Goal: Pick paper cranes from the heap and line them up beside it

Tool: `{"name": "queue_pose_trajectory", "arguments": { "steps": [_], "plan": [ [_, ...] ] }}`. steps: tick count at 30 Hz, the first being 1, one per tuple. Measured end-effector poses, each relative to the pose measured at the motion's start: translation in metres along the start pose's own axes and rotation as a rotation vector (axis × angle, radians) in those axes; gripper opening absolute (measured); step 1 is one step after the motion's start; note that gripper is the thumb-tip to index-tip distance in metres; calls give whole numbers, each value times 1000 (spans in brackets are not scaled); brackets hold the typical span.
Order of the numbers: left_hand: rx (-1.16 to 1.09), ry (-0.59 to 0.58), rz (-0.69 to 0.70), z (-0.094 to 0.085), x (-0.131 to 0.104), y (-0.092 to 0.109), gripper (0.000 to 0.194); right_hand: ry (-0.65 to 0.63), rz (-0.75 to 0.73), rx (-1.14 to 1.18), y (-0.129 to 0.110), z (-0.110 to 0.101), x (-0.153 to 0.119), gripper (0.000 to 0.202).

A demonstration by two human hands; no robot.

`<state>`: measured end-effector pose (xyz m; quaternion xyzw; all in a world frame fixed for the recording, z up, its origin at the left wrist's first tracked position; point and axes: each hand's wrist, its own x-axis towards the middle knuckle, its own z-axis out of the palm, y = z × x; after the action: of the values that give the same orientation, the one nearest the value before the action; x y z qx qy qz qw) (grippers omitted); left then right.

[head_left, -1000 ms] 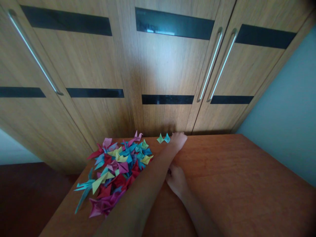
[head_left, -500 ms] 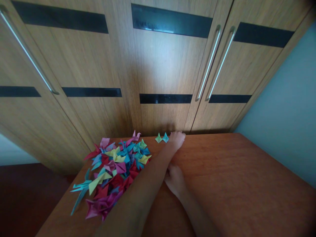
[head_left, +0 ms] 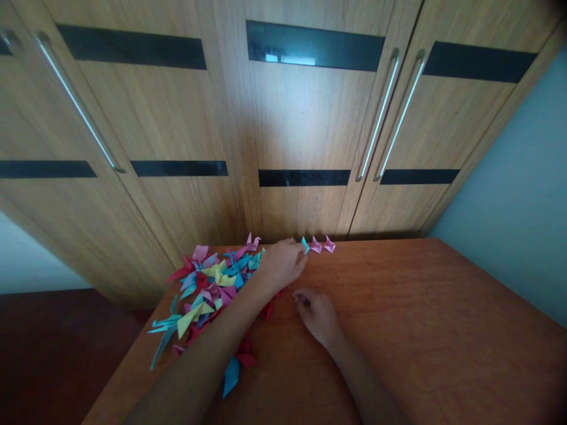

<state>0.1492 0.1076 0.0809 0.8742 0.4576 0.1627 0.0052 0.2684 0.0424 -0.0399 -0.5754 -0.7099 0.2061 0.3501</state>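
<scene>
On the left of the table point(head_left: 443, 330) I note a loose heap of folded paper pieces point(head_left: 208, 286), pink, teal, yellow, red and blue, overlapping one another near the far left corner. A few strays lie nearer to me, among them a blue piece point(head_left: 231, 374) just beside the forearm.

The left hand point(head_left: 281, 264) reaches across the heap's right edge toward the far rim of the table. Its fingers are curled loosely downward; I cannot tell whether they pinch anything, since the fingertips are turned away from the camera. Just beside them stands a teal piece point(head_left: 305, 244), touching or nearly touching the hand. To its right stand two pink pieces point(head_left: 322, 244), side by side in a short row along the table's back edge, against the wardrobe doors point(head_left: 292, 118).

The right hand point(head_left: 318, 314) rests on the table, nearer to me and apart from the row. Its fingers are bent, with thumb and forefinger drawn together; whether something small sits between them is too dim to settle.

My judgement on handling: these pieces are very light, thin paper, crisp at the folds but easily crushed or flicked away. I would take one by its pointed upper tip or along a folded edge, with a light two-finger pinch and no downward pressure.
</scene>
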Motion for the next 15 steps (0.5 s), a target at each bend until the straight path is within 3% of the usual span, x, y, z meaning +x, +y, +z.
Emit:
{"name": "queue_pose_trajectory", "arguments": {
  "steps": [4,7,11,15],
  "plan": [
    [-14,-24,-30,-25,-71,-5,21,-31,-33,-50,-1,0,-3,21],
    [9,-45,-149,-31,-122,-9,21,-52,-39,-82,-3,0,-6,20],
    [62,-33,-219,-17,-185,-20,23,-80,-37,-99,-6,-1,-7,20],
    [140,73,-225,3,-236,-37,24,-76,-51,-91,-6,-1,-7,20]
  ]
}}
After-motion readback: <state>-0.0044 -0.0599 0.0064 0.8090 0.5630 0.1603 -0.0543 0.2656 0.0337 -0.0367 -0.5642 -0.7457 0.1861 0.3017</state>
